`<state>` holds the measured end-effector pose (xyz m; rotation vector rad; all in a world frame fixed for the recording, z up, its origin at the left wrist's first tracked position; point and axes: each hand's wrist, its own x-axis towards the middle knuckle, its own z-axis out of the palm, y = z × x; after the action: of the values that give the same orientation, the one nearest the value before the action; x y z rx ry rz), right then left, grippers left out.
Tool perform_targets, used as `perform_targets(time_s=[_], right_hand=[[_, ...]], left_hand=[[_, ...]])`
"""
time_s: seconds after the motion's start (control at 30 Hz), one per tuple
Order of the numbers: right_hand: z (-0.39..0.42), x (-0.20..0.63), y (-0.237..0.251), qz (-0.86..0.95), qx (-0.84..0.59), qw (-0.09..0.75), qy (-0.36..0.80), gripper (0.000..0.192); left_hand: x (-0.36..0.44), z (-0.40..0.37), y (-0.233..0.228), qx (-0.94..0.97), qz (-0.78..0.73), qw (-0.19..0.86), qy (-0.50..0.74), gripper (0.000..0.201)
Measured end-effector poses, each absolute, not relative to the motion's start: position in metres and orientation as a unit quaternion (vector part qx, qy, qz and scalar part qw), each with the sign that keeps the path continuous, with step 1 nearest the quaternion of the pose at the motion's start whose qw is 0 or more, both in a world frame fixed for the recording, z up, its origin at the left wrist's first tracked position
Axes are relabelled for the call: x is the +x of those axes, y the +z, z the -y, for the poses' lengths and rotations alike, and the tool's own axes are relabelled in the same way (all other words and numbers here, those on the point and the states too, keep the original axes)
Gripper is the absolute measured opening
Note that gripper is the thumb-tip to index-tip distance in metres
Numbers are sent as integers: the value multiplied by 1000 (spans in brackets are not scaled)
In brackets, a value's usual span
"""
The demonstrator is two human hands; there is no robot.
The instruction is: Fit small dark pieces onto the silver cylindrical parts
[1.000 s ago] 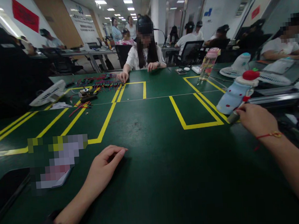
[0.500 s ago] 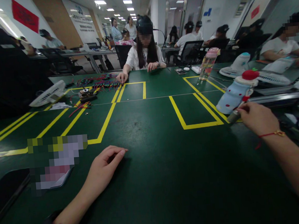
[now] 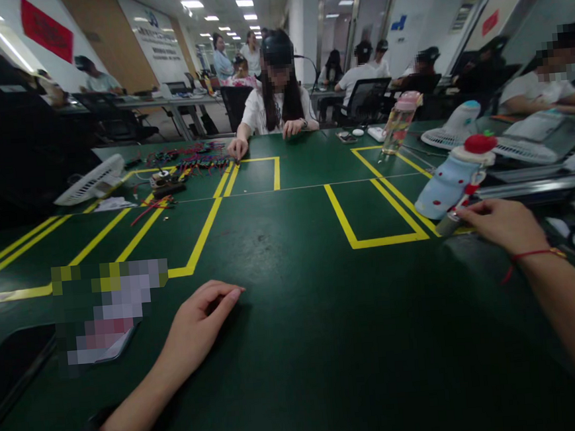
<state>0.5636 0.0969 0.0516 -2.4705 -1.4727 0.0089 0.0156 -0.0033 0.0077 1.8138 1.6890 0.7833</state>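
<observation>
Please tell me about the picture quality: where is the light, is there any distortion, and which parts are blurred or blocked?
Head view: ceiling lights are bright, while the green table looks dim, with a soft shadow under the left hand. The wide lens bends walls and table edges near the frame sides. Faces and a patch on the table beside a dark phone are pixelated. The right hand and nearby blue bottle look slightly soft.

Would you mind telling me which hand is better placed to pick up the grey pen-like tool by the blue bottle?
The right hand: its fingertips already touch the grey pen-like tool. The left hand rests flat, far across the table.
</observation>
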Motion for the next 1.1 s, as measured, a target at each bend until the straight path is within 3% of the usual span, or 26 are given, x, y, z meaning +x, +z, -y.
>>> perform_targets(time_s=[0.17,0.4,0.57,0.73,0.97,1.1], right_hand=[[-97,561,47,554,-816,163,1,32],[-85,511,42,651,-712,263,12,41],[-37,404,39,767,-540,322,126,35],[15,333,20,857,-339,312,232,29],[21,331,0,820,-378,300,309,41],[21,329,-4,774,-419,296,372,50]], left_hand=[[15,5,8,673,-625,271,288,29],[17,5,9,676,-623,266,290,31],[19,6,13,678,-625,261,286,30],[18,5,13,682,-622,256,288,29],[46,9,16,711,-587,258,290,25],[89,16,31,752,-493,313,305,27]])
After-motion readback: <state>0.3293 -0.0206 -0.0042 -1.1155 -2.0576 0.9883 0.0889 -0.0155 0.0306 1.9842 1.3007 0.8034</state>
